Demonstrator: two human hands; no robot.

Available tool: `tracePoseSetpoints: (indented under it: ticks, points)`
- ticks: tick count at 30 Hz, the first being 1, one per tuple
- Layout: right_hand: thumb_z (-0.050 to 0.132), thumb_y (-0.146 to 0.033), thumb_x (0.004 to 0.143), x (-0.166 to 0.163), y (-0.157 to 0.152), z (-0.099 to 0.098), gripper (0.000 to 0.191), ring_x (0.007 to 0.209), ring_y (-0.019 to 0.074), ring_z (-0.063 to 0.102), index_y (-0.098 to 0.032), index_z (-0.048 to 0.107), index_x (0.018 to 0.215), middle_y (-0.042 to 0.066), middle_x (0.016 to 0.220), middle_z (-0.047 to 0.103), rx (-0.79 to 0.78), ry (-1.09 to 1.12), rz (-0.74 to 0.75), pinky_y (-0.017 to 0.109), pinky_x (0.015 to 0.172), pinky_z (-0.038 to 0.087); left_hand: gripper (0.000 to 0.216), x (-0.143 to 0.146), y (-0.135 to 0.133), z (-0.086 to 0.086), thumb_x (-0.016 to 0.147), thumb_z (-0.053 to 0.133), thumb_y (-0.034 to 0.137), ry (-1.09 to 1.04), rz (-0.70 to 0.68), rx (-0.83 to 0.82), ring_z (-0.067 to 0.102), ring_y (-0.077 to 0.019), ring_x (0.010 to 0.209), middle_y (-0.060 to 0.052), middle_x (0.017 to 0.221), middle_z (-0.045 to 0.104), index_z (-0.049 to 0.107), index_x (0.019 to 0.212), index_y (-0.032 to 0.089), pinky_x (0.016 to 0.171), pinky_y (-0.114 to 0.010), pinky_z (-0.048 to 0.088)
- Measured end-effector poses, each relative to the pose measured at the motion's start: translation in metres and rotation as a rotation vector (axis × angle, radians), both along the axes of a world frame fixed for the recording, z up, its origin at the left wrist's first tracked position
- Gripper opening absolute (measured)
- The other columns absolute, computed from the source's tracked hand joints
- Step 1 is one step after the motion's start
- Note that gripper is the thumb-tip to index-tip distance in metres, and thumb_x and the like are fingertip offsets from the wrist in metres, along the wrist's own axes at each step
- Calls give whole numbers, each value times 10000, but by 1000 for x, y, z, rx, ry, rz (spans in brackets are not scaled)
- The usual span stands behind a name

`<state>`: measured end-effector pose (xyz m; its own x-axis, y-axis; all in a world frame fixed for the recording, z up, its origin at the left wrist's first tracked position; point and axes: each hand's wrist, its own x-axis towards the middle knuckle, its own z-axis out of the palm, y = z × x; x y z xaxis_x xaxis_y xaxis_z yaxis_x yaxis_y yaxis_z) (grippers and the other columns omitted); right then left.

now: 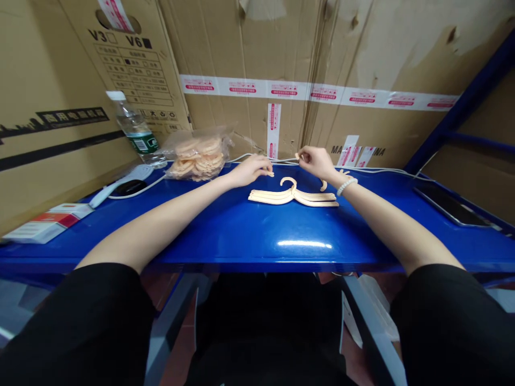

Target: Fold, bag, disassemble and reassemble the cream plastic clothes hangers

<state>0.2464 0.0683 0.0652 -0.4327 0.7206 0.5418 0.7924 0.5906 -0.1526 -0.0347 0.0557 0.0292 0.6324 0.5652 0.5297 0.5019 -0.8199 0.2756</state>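
Observation:
My left hand (254, 169) is closed in a pinch on a small cream-coloured curved piece (271, 174), of which only the end shows. Across from it, my right hand (316, 161) pinches another small cream piece (297, 156); its fingers cover most of it. Between and in front of both hands, cream curved strips (273, 197) lie stacked close together on the blue table, with a hook-shaped piece (288, 181) above their middle. Together they look like a coat hanger. A second hook-shaped piece (324, 185) lies under my right wrist, partly hidden.
A clear plastic bag (197, 158) of similar cream pieces stands at the back left, beside a water bottle (139, 134). A red-and-white box (50, 222) and a black oval object (129, 186) lie left. A phone (450, 205) lies right. Cardboard (241, 53) walls the back.

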Motion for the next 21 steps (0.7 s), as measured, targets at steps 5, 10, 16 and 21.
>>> tracePoseSetpoints:
  ticks: [5,10,16,21]
  points:
    - [569,-394,954,-2,-56,4,222,615,171,584,-192,645,1003,22,686,636,-233,648,59,301,670,495,158,0,-48,13,979,537,211,-369,9,7,692,-177,901,-86,1178,687,679,1041,182,902,-376,553]
    - [717,-397,814,-12,-114,0,252,706,162,644,-212,643,969,67,919,733,-553,1024,197,321,744,571,223,20,-103,3,990,618,356,-636,-101,-190,715,-215,1014,-100,1134,715,723,1059,172,935,-378,586]
    - [704,-369,827,-13,-132,-10,228,798,195,709,-195,691,975,116,1061,777,-918,1144,237,302,674,597,276,39,-125,-15,858,783,442,-696,-31,-426,733,-237,981,-123,1213,719,798,868,167,876,-390,632]
    - [879,-281,740,-13,-120,-28,279,751,155,709,-182,674,900,81,931,775,-957,1139,258,248,666,597,557,43,-127,-24,771,859,297,-854,-31,-709,760,-222,867,-122,1270,706,684,1293,210,831,-421,653]
